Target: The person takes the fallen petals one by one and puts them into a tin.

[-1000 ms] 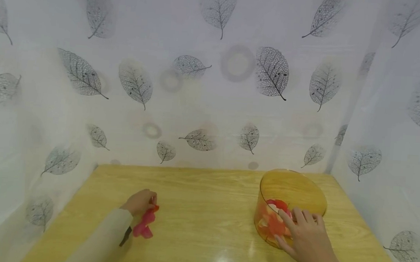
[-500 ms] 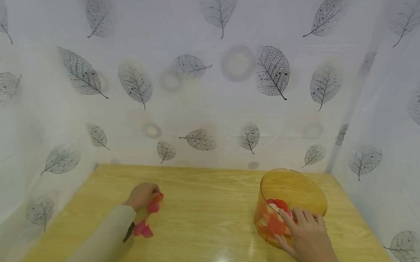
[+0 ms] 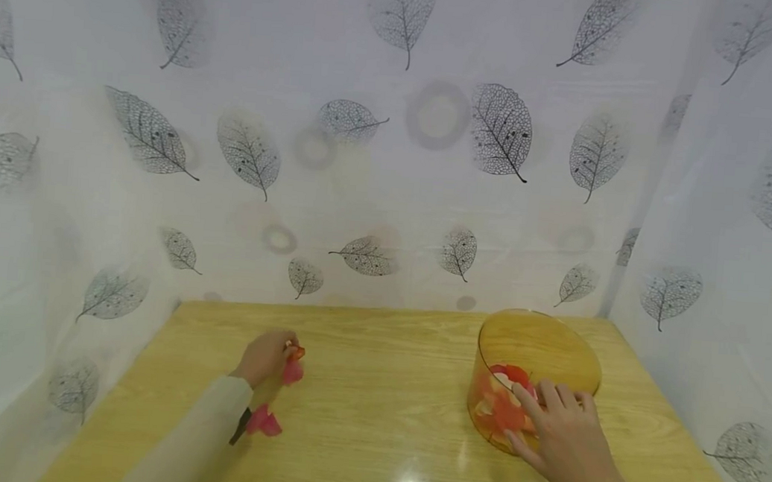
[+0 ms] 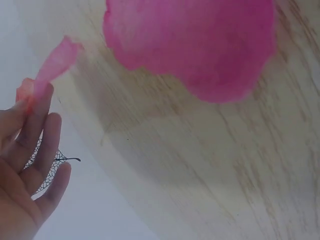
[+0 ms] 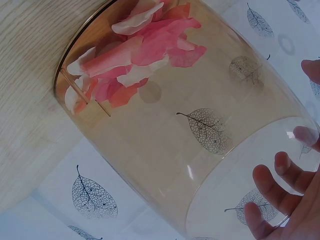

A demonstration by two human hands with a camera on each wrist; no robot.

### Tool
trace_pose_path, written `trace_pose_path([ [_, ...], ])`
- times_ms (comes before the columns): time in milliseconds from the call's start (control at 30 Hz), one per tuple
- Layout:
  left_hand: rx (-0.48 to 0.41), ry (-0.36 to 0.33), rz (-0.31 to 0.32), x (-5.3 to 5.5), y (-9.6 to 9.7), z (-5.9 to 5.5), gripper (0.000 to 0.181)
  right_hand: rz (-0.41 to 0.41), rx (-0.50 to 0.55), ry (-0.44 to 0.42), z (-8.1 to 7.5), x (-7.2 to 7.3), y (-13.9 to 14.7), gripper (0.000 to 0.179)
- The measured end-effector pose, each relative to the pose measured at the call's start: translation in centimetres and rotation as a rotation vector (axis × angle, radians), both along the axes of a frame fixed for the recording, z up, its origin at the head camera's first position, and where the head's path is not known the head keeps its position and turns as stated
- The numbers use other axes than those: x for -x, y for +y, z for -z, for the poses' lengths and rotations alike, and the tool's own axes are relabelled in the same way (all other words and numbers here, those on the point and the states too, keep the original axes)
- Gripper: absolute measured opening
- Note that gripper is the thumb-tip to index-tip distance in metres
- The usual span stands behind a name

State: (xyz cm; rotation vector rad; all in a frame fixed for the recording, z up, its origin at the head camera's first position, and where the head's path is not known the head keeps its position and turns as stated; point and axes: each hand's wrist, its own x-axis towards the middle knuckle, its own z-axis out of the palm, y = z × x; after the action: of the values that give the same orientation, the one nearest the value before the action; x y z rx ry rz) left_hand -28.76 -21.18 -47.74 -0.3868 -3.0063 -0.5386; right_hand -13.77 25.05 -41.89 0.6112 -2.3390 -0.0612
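My left hand point(image 3: 264, 356) pinches an orange-red petal point(image 4: 24, 95) and a pink petal point(image 4: 60, 60) between thumb and fingertips, over the left part of the table. More pink petals point(image 3: 264, 421) lie below the left wrist; one looms large in the left wrist view. On the right stands a clear amber container point(image 3: 540, 338), wide-mouthed, with pink, orange and cream petals point(image 5: 165, 40) gathered at its bottom. My right hand point(image 3: 567, 440) holds its near rim, thumb on the outside wall and fingers bent over the edge.
The light wooden table point(image 3: 375, 390) is enclosed at the back and sides by a white curtain point(image 3: 390, 181) printed with leaf skeletons. A dark strap point(image 3: 241, 426) hangs at the left wrist. Two thin brown sticks point(image 5: 75, 86) show at the container's base.
The left hand has moved forward and slightly right, carrying the held petals away from the pink ones near the wrist. The right hand and the container have stayed in place.
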Motion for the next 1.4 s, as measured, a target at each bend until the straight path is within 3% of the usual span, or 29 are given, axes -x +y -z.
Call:
trace_pose_path([
  [267, -0.011, -0.076, 0.050, -0.4, 0.2, 0.4, 0.004, -0.014, 0.004, 0.013, 0.1, 0.0, 0.0, 0.074],
  [500, -0.052, -0.213, 0.050, -0.5, 0.6, 0.5, 0.004, -0.011, 0.005, 0.008, 0.0, 0.1, 0.1, 0.075],
  [667, -0.014, -0.273, 0.079, -0.4, 0.8, 1.1, 0.009, -0.012, 0.001, -0.003, 0.0, 0.1, 0.2, 0.075],
  [833, -0.018, -0.272, 0.101, -0.5, 1.1, 1.1, 0.013, -0.008, -0.002, -0.003, 0.0, 0.0, 0.2, 0.076],
  [1033, 0.001, -0.279, 0.065, -0.8, 1.2, -0.1, 0.005, 0.000, 0.000, -0.007, 0.0, 0.0, 0.1, 0.077],
  [1267, 0.044, -0.122, 0.111, -0.9, 1.3, -2.1, 0.005, 0.006, -0.002, -0.005, 0.1, 0.1, 0.0, 0.077],
  [1400, 0.023, -0.099, 0.100, -0.8, 1.6, -2.8, 0.004, 0.007, -0.001, -0.003, 0.1, 0.1, 0.0, 0.078],
])
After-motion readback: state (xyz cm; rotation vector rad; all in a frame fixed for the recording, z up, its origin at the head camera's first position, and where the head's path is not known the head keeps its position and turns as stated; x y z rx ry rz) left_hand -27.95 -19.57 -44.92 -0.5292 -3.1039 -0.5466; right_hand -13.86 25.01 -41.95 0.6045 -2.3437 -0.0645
